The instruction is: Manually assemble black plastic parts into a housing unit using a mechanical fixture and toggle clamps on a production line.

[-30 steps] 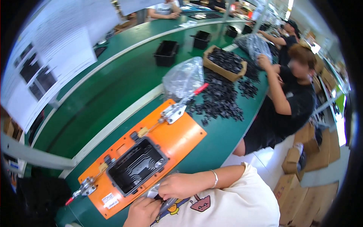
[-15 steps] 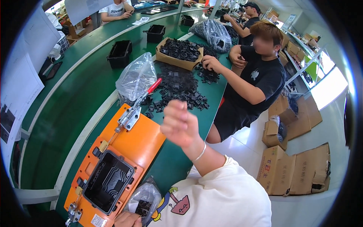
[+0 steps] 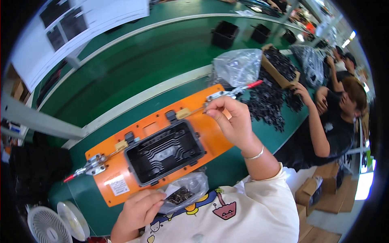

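Observation:
A black open plastic box [image 3: 166, 153] sits in an orange fixture plate [image 3: 142, 117], with two latch-like black parts along its far side. Just beyond the box's right end is my right hand [image 3: 237, 121], thumb and forefinger pinched on something tiny and dark that I cannot make out. My left hand [image 3: 139, 208] is closed below the box, its fingertips beside a clear plastic bag [image 3: 198, 182] of small, thin metal pieces. What those fingers hold, if anything, is hidden. Metal toggle clamps [image 3: 95, 165] with red handles stand at both ends of the plate.
A heap of small black parts [image 3: 265, 103] and a cardboard tray [image 3: 279, 75] of them lie right, where a co-worker [image 3: 336, 117] handles them. A clear bag [image 3: 237, 67] stands beyond the plate. Black boxes [image 3: 225, 34] sit on the green belt. A white fan [image 3: 48, 224] stands lower left.
The view has swung left and down onto the fixture. My right hand has come from a raised position to beside the far right clamp. My left hand now shows more fully by the bag.

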